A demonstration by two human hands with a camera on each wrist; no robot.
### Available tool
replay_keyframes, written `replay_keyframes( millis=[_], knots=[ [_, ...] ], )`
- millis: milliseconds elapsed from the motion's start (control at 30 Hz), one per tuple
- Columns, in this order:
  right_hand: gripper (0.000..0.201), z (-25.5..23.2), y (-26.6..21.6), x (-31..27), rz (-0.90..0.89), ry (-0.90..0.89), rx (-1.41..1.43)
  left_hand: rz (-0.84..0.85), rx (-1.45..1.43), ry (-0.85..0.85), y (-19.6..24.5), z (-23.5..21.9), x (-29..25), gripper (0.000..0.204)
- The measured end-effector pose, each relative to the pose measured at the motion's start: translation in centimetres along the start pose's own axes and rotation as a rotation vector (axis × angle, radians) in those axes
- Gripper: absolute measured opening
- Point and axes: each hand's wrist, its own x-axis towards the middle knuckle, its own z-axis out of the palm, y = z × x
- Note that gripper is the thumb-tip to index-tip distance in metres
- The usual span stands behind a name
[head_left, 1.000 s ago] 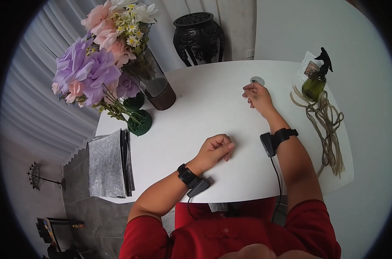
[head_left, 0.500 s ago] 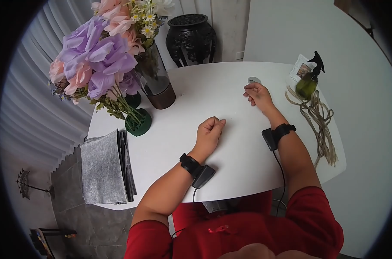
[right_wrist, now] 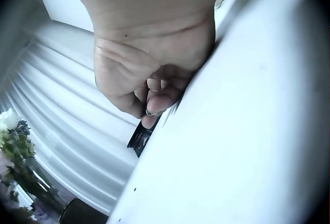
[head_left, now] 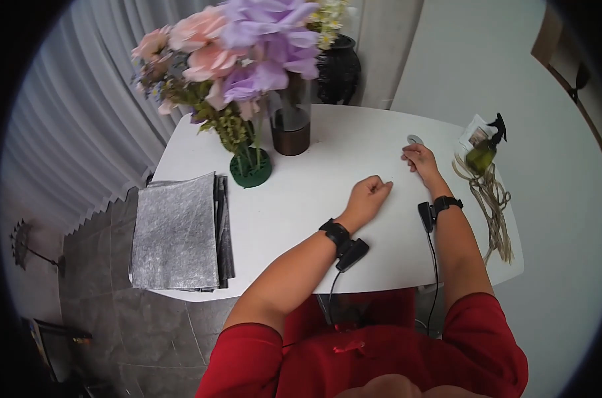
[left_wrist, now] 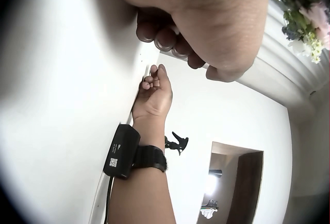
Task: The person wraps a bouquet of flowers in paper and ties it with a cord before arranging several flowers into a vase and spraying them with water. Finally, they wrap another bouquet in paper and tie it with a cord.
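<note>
My left hand [head_left: 367, 199] rests on the white table [head_left: 301, 219], fingers loosely curled, holding nothing. In the left wrist view the fingertips [left_wrist: 165, 38] of this hand fold in below the palm. Farther right and forward, my right hand [head_left: 420, 162] lies beside a round table grommet [head_left: 413, 139]. Its fingers are loosely bent and hold nothing, as the right wrist view shows from the palm side. The thing closest to the right hand on its outer side is a green spray bottle [head_left: 480, 158] with a black trigger head, next to a bundle of pale cords [head_left: 496, 212].
Grey fabric-like sheets [head_left: 175, 232] lie stacked at the left table edge. Behind them artificial flowers [head_left: 267, 53] rise from a green base [head_left: 251, 172], beside a tall glass vase [head_left: 291, 132]. A white packet [head_left: 473, 129] sits behind the bottle; a black stool [head_left: 340, 73] stands beyond the table.
My left hand has slid forward on the table and its fingers have curled in more. The right hand has stayed by the grommet. The head view has turned left, showing more of the grey sheets.
</note>
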Motion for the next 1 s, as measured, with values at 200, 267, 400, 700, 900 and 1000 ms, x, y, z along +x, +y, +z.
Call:
replay_keyframes(
  millis=[200, 267, 400, 700, 900, 1000],
  knots=[
    [0.017, 1.7, -0.9, -1.4, 0.026, 0.105, -0.120, -0.012, 0.009, -0.036, 0.1, 0.0, 0.2, 0.033],
    [0.015, 2.2, -0.4, -1.4, 0.030, 0.142, -0.158, -0.019, 0.009, -0.021, 0.0, -0.1, 0.3, 0.033],
    [0.013, 2.7, 0.9, -2.7, -0.101, 0.149, -0.086, -0.037, -0.019, -0.046, -0.2, 0.1, 0.3, 0.033],
    [0.012, 4.7, -0.8, -11.7, -0.078, 0.038, -0.172, 0.025, -0.044, 0.011, -0.9, 0.3, 0.5, 0.028],
    [0.010, 4.9, -2.3, -21.9, -0.170, -0.019, -0.342, -0.001, -0.035, -0.007, -1.6, -0.3, 0.7, 0.022],
    [0.010, 4.1, -3.6, -27.4, -0.118, -0.089, -0.229, 0.001, -0.077, -0.010, -0.5, -0.6, 0.0, 0.010]
  ],
)
